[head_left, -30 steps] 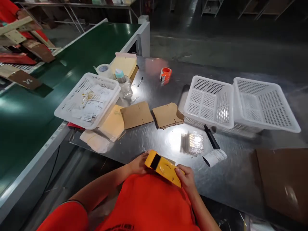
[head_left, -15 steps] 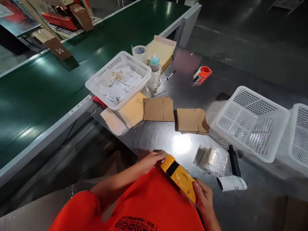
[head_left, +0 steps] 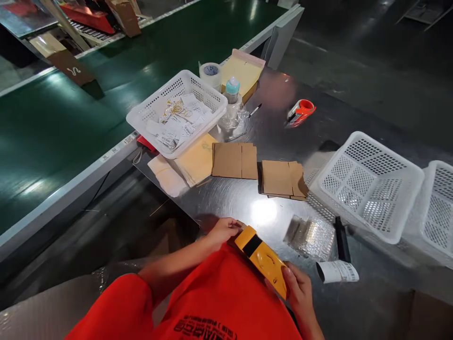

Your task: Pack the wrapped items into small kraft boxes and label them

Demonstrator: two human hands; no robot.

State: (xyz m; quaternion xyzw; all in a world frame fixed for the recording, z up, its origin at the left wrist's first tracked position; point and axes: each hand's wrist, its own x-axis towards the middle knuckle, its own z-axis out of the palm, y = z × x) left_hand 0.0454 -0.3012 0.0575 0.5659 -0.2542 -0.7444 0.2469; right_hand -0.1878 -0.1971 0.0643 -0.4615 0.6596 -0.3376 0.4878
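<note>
At the near edge of the steel table (head_left: pixel 354 118), the person is holding a yellow handheld device (head_left: pixel 264 259) just above the orange shirt (head_left: pixel 226 293), its long axis running from ten o'clock to four o'clock. The right hand (head_left: pixel 300 292) is gripping its four o'clock end, fingers curled around the casing. The left hand (head_left: pixel 223 230) is touching the ten o'clock end, fingers loosely together, so both hands are equally near.

The yellow handheld device (head_left: pixel 262 259) is being drawn nearer the orange shirt (head_left: pixel 226 302) since a second ago, while the view is being swung leftward over the table (head_left: pixel 247 208).
</note>
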